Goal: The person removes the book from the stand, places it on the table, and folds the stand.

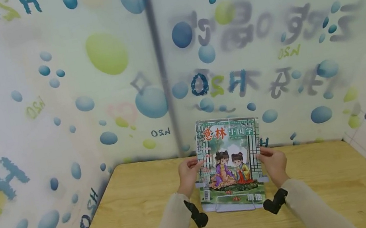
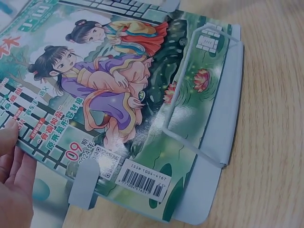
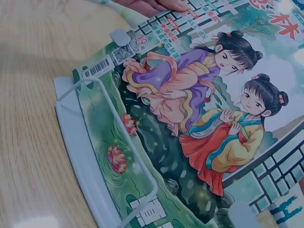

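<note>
A magazine [image 1: 227, 151] with two cartoon children in robes on its cover leans upright on a pale book stand [image 2: 225, 118]. Its lower edge sits in the stand's ledge, behind a thin wire bar [image 3: 130, 137], and small side tabs [image 2: 85, 183] lap over its edges. At the left edge, my left hand [image 1: 188, 173] pinches the magazine, thumb on the cover and fingers behind. My right hand [image 1: 273, 161] grips the opposite edge at about the same height. Most of the stand is hidden behind the magazine.
Beneath the stand is a wooden table [image 1: 141, 209]. Patterned sheets [image 1: 115, 101] with blue and green dots hang as walls behind and at both sides. Black straps [image 1: 197, 214] are on both wrists, over light sleeves.
</note>
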The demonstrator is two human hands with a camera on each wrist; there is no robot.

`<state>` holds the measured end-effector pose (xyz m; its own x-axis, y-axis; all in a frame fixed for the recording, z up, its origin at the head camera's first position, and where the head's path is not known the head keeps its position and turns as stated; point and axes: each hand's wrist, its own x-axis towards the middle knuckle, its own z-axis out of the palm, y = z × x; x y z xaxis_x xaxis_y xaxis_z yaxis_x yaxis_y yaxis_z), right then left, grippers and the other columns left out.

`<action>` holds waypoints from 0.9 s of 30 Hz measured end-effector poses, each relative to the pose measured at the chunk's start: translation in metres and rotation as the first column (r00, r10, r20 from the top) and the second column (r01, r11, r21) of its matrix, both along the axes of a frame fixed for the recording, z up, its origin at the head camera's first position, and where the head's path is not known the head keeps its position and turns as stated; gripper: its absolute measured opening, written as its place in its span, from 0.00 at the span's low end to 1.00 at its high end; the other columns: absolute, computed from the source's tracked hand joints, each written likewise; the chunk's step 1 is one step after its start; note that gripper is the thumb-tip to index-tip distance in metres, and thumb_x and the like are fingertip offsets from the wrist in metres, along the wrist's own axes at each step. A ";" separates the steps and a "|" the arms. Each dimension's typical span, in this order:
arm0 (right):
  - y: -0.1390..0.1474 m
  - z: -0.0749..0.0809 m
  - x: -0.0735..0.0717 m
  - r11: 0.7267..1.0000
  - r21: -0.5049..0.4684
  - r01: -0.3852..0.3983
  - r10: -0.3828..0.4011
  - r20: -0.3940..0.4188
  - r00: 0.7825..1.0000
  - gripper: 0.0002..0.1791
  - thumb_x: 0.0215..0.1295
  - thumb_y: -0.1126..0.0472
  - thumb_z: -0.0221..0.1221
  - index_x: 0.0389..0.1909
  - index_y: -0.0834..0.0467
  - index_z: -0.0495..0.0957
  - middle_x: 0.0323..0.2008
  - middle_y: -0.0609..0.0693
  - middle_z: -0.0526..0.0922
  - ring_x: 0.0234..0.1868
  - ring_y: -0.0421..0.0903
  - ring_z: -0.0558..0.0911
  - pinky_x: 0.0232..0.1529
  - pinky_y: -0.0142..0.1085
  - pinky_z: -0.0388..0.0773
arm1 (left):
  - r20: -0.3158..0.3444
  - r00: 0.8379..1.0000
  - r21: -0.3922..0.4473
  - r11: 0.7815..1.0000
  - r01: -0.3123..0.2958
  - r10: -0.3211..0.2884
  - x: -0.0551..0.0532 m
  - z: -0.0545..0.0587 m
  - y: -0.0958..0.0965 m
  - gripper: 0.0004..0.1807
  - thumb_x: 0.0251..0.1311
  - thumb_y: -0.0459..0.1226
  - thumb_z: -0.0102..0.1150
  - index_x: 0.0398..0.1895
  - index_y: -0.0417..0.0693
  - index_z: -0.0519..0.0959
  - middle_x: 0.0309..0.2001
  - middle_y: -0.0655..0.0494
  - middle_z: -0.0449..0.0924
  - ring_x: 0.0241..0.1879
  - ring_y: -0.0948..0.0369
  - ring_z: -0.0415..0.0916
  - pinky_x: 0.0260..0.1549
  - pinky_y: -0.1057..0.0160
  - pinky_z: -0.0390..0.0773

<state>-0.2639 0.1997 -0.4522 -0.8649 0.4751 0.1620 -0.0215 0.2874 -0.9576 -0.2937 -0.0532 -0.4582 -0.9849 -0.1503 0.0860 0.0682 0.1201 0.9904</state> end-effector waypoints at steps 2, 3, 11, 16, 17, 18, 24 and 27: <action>-0.002 0.003 -0.001 1.000 0.016 0.007 -0.007 -0.026 1.000 0.16 0.55 0.70 0.62 0.46 0.70 0.77 0.39 0.66 0.79 0.29 0.32 0.74 0.27 0.20 0.72 | -0.024 1.000 0.007 1.000 -0.006 0.006 0.000 0.002 0.000 0.11 0.53 0.30 0.63 0.38 0.33 0.78 0.34 0.48 0.78 0.33 0.57 0.74 0.35 0.61 0.76; -0.003 0.006 -0.002 1.000 0.025 0.007 -0.006 -0.037 0.999 0.16 0.55 0.70 0.62 0.46 0.70 0.77 0.39 0.66 0.79 0.28 0.31 0.74 0.27 0.20 0.72 | -0.035 0.999 0.011 1.000 -0.009 0.010 0.000 0.003 0.000 0.11 0.53 0.30 0.63 0.38 0.33 0.78 0.33 0.47 0.78 0.33 0.57 0.74 0.35 0.61 0.76; -0.006 0.032 -0.008 0.998 0.022 -0.053 0.055 -0.098 0.994 0.15 0.55 0.71 0.61 0.45 0.71 0.77 0.36 0.65 0.78 0.27 0.31 0.73 0.28 0.21 0.73 | -0.069 0.997 0.017 0.999 -0.029 0.030 -0.008 0.016 -0.007 0.13 0.54 0.30 0.62 0.41 0.31 0.76 0.35 0.45 0.77 0.34 0.57 0.73 0.35 0.62 0.75; -0.007 0.051 -0.008 0.999 0.018 -0.043 0.045 -0.117 0.992 0.15 0.56 0.69 0.62 0.45 0.69 0.78 0.37 0.64 0.79 0.27 0.30 0.73 0.29 0.24 0.75 | -0.090 0.996 0.044 0.999 -0.002 0.005 -0.012 0.034 -0.009 0.13 0.55 0.31 0.61 0.41 0.32 0.76 0.35 0.46 0.77 0.35 0.56 0.73 0.38 0.61 0.75; -0.007 0.054 -0.008 0.999 0.015 -0.040 0.042 -0.118 0.992 0.15 0.56 0.69 0.62 0.45 0.68 0.78 0.38 0.64 0.79 0.27 0.30 0.73 0.29 0.24 0.75 | -0.096 0.995 0.045 0.999 0.003 0.001 -0.012 0.038 -0.009 0.12 0.55 0.32 0.61 0.40 0.32 0.76 0.35 0.46 0.77 0.35 0.56 0.73 0.38 0.61 0.75; -0.007 0.057 -0.009 0.999 0.013 -0.037 0.038 -0.119 0.992 0.15 0.56 0.68 0.62 0.46 0.68 0.78 0.38 0.64 0.79 0.28 0.30 0.73 0.30 0.23 0.74 | -0.104 0.995 0.048 0.999 0.007 -0.002 -0.013 0.042 -0.009 0.12 0.55 0.32 0.61 0.40 0.32 0.76 0.35 0.46 0.77 0.35 0.57 0.73 0.38 0.61 0.74; -0.006 0.072 -0.011 0.999 -0.015 -0.035 0.032 -0.154 0.988 0.17 0.56 0.67 0.63 0.46 0.68 0.78 0.36 0.59 0.80 0.30 0.31 0.73 0.31 0.21 0.73 | -0.125 0.992 0.058 0.998 0.019 -0.011 -0.013 0.063 -0.012 0.11 0.54 0.32 0.62 0.39 0.34 0.76 0.36 0.47 0.77 0.37 0.55 0.74 0.39 0.60 0.75; -0.004 0.080 -0.010 0.998 -0.039 -0.047 0.041 -0.144 0.989 0.18 0.56 0.66 0.63 0.48 0.67 0.77 0.35 0.53 0.79 0.31 0.31 0.74 0.33 0.22 0.74 | -0.121 0.993 0.057 0.998 0.018 -0.011 -0.012 0.071 -0.013 0.11 0.54 0.33 0.63 0.39 0.36 0.77 0.36 0.48 0.78 0.38 0.55 0.74 0.40 0.59 0.75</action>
<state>-0.2739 0.1953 -0.3726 -0.8543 0.4462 0.2667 -0.1712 0.2430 -0.9548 -0.3059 -0.0659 -0.3874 -0.9701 -0.1440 0.1955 0.1885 0.0612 0.9802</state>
